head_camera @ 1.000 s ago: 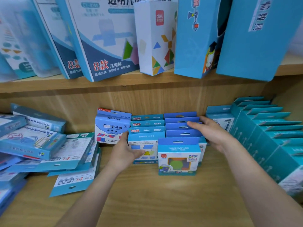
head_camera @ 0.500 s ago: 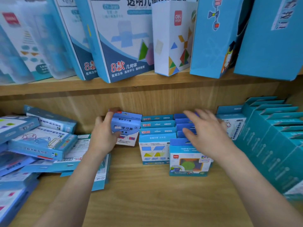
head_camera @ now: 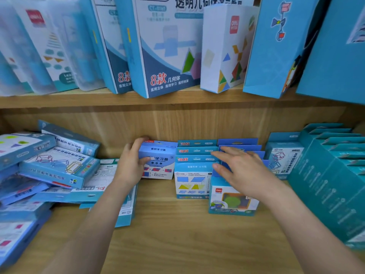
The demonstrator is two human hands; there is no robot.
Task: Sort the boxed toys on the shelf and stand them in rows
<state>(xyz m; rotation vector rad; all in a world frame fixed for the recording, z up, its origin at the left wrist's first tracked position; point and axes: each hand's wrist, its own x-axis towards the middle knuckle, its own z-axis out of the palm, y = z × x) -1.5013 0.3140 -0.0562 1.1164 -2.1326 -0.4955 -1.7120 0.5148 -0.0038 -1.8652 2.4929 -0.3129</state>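
On the lower shelf (head_camera: 177, 244), the left hand (head_camera: 131, 165) grasps a small blue-and-white box (head_camera: 158, 161) at about eleven o'clock from the picture's centre; its fingers (head_camera: 136, 144) curl over the top left corner and the thumb presses the front face. The box stands upright against the wooden back panel, long axis running left to right, front face toward the camera, printed "学习器" with a boxed "3".

Just to its three o'clock stands a row of boxes (head_camera: 194, 171) one behind another, three tabs each reading "磁性", the front one showing blue and yellow shapes. The right hand (head_camera: 241, 173) hovers open above the next row (head_camera: 235, 194), fingers spread and released, grasping nothing; that row's front box carries a red "deli" logo and a window showing a green disc.

At nine o'clock a pile of flat boxes (head_camera: 57, 167) lies tumbled. At three o'clock teal boxes (head_camera: 327, 175) stand in a slanted file. The upper shelf (head_camera: 98, 98) holds tall boxes, one large box (head_camera: 167, 52) printed "8款 几何体".
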